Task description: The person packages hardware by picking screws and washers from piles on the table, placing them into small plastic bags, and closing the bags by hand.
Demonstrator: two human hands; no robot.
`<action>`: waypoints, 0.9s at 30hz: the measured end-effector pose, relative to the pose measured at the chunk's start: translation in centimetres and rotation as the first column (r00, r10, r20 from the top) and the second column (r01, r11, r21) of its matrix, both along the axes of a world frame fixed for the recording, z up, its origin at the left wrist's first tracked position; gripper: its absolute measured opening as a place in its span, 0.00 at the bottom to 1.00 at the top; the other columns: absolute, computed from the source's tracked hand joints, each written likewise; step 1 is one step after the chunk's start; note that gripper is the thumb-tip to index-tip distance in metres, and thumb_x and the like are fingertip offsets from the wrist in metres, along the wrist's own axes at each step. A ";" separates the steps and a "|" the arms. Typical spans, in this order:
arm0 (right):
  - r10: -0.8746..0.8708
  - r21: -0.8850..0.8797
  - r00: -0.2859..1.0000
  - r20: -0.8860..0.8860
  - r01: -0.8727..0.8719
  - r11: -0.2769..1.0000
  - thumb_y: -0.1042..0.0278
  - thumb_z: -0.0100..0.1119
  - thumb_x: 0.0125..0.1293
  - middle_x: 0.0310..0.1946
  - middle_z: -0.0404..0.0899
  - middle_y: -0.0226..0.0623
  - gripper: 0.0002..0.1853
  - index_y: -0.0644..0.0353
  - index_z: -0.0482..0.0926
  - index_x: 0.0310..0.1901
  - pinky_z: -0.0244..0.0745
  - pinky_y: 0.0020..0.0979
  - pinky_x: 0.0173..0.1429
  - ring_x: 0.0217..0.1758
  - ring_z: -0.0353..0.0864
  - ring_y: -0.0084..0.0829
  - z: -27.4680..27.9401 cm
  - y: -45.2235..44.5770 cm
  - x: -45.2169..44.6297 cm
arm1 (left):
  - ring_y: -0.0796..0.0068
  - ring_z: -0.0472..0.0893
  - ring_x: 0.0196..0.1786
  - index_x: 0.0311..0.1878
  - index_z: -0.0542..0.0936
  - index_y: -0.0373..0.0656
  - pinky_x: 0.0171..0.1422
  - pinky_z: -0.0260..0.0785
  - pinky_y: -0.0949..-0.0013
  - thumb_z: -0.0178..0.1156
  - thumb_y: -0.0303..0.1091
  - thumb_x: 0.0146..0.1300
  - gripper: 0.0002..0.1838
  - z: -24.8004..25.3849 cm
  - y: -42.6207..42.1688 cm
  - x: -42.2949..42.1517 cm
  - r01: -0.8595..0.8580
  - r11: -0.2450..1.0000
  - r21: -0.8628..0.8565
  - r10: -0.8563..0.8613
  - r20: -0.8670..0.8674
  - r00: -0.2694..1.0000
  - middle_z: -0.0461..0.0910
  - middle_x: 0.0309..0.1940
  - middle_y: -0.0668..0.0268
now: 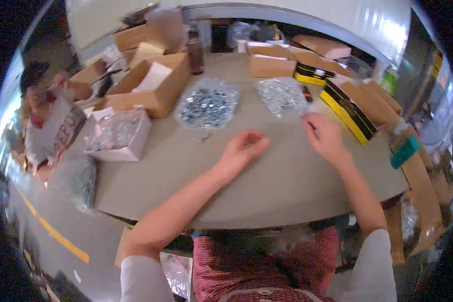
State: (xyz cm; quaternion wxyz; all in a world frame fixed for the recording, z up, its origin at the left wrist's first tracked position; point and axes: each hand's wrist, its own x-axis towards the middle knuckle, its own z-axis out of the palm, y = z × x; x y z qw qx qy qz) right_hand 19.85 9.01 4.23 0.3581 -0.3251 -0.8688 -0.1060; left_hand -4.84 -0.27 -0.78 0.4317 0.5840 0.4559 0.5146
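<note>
Above the middle of the grey table, my left hand (242,151) has its fingers curled in toward the thumb. Whatever it may hold is too small or hidden to make out. Nearest to it on the tabletop are a few loose small metal pieces (204,137) and an open clear plastic bag of shiny metal parts (208,104). My right hand (327,137) is by the near right corner of a second clear bag of silvery small parts (281,96). Its fingers are bent, and I cannot see anything between them.
A white box of bagged parts (118,136) and a large cardboard box (153,85) stand at the left. Black-and-yellow boxes (348,108) line the right, near a green tape roll (404,152). Another person (53,121) is at the far left.
</note>
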 end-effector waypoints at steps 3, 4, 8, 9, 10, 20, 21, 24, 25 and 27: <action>0.105 0.228 0.963 0.249 -0.164 0.960 0.69 0.63 0.59 0.43 0.82 0.39 0.09 0.61 0.79 0.40 0.76 0.35 0.47 0.44 0.82 0.38 -0.4 -2.2 -3.4 | 0.74 0.76 0.53 0.59 0.74 0.38 0.57 0.70 0.68 0.55 0.54 0.68 0.28 0.8 -0.4 -0.1 0.125 0.976 -0.180 -0.073 0.269 0.960 0.79 0.51 0.62; 0.116 0.264 0.938 0.327 -0.209 0.942 0.70 0.63 0.58 0.45 0.81 0.39 0.09 0.61 0.79 0.40 0.76 0.36 0.49 0.46 0.82 0.38 -0.7 -2.6 -4.5 | 0.74 0.76 0.53 0.58 0.75 0.38 0.55 0.71 0.68 0.55 0.55 0.68 0.29 0.8 -0.1 -0.5 0.159 0.968 -0.192 -0.094 0.309 0.947 0.79 0.51 0.62; 0.449 0.014 0.838 0.310 -0.477 0.879 0.68 0.60 0.60 0.50 0.78 0.44 0.16 0.61 0.76 0.49 0.68 0.45 0.62 0.52 0.78 0.45 -1.7 -2.3 -7.5 | 0.72 0.81 0.36 0.44 0.83 0.40 0.38 0.74 0.68 0.56 0.43 0.65 0.16 -0.7 0.7 -1.8 -0.085 0.988 -0.132 0.066 -0.143 0.987 0.85 0.35 0.64; 0.497 -0.125 0.852 0.168 -0.481 0.868 0.68 0.61 0.60 0.51 0.79 0.42 0.16 0.61 0.76 0.50 0.69 0.44 0.62 0.53 0.78 0.43 -1.6 -2.3 -7.8 | 0.72 0.81 0.32 0.42 0.83 0.40 0.37 0.74 0.67 0.56 0.40 0.64 0.14 -1.5 1.1 -1.5 -0.121 0.989 -0.081 0.108 -0.151 0.983 0.85 0.31 0.64; 0.516 -0.265 0.856 0.026 -0.492 0.829 0.67 0.62 0.60 0.51 0.79 0.40 0.17 0.60 0.76 0.51 0.69 0.42 0.62 0.54 0.78 0.42 -1.5 -2.4 -8.0 | 0.73 0.82 0.29 0.40 0.83 0.41 0.35 0.74 0.66 0.56 0.37 0.63 0.12 -2.0 1.5 -1.5 -0.153 0.988 -0.028 0.147 -0.159 0.976 0.85 0.27 0.64; 0.150 -0.742 0.846 -0.512 -0.524 0.418 0.69 0.64 0.58 0.32 0.78 0.26 0.09 0.59 0.77 0.40 0.71 0.27 0.45 0.37 0.76 0.21 -4.1 -0.6 -4.7 | 0.71 0.83 0.27 0.34 0.84 0.44 0.35 0.74 0.64 0.58 0.38 0.62 0.09 -1.6 0.5 -0.4 0.002 0.997 0.078 0.016 -0.229 0.973 0.84 0.24 0.64; 0.131 -0.737 0.829 -0.543 -0.546 0.399 0.70 0.63 0.59 0.32 0.78 0.26 0.09 0.59 0.77 0.39 0.71 0.27 0.45 0.38 0.76 0.21 -3.6 -1.2 -5.0 | 0.70 0.82 0.27 0.34 0.84 0.44 0.35 0.74 0.63 0.58 0.39 0.63 0.10 -1.5 0.5 -0.6 -0.019 0.994 0.109 0.047 -0.258 0.965 0.84 0.24 0.64; 0.136 -0.728 0.798 -0.586 -0.593 0.344 0.70 0.63 0.60 0.32 0.78 0.27 0.08 0.59 0.77 0.39 0.72 0.27 0.44 0.38 0.76 0.21 -2.7 -3.0 -6.1 | 0.67 0.82 0.27 0.33 0.84 0.45 0.36 0.74 0.60 0.58 0.42 0.63 0.13 -0.8 0.2 -1.0 -0.056 0.982 0.179 0.113 -0.325 0.939 0.83 0.23 0.63; 0.180 -0.734 0.800 -0.572 -0.598 0.323 0.70 0.62 0.60 0.32 0.78 0.27 0.07 0.59 0.77 0.39 0.72 0.27 0.44 0.37 0.77 0.21 -2.7 -3.2 -6.3 | 0.66 0.82 0.27 0.32 0.84 0.45 0.36 0.74 0.60 0.57 0.43 0.63 0.13 -0.6 0.0 -1.0 -0.055 0.982 0.180 0.115 -0.339 0.934 0.83 0.23 0.63; 0.216 -0.753 0.809 -0.546 -0.588 0.297 0.69 0.62 0.61 0.31 0.78 0.27 0.07 0.60 0.77 0.39 0.73 0.26 0.42 0.35 0.77 0.21 -3.0 -3.3 -6.2 | 0.64 0.82 0.28 0.32 0.84 0.45 0.37 0.74 0.59 0.57 0.43 0.64 0.14 -0.5 -0.1 -0.9 -0.043 0.982 0.183 0.107 -0.357 0.928 0.83 0.23 0.62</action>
